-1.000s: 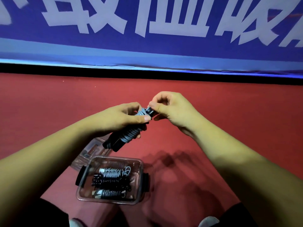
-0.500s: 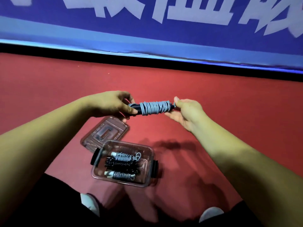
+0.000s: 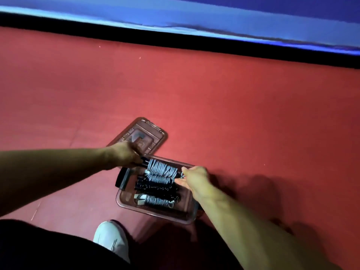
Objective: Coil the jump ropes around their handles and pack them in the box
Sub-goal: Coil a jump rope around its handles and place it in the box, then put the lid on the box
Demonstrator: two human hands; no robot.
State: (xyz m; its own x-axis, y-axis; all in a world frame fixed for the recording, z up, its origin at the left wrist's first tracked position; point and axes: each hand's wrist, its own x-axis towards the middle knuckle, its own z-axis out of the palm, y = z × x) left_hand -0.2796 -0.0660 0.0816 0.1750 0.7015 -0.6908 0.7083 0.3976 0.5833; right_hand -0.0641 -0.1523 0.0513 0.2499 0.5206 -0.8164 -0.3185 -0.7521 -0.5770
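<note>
1. The grey jump rope [image 3: 162,169] is wound in tight loops round its black handles; it lies flat, left to right, just over the far part of the box [image 3: 155,213].
2. The left hand [image 3: 126,155] grips the black handle end on the left, with its fingers curled round it; the right hand [image 3: 195,177] pinches the other end with its fingertips.
3. The box is clear plastic and has no lid on; it sits on the red floor [image 3: 233,114]; a black clip [image 3: 120,177] sticks out on its left side.
4. Three more wound ropes lie side by side in the box; the second grey rope [image 3: 158,179] is just under the held one; the black rope [image 3: 155,189] is in the middle; the white-handled rope [image 3: 155,201] is nearest the person.
5. The lid [image 3: 153,131] lies flat on the floor just behind the box, a bit to the left; the left hand covers its near corner.
6. A white shoe [image 3: 111,238] is on the floor near the box's front left corner; dark arm shadows fall to the right of the box.
7. Far off, a black strip [image 3: 175,38] runs along the floor's edge; a blue wall [image 3: 194,14] rises above it.
</note>
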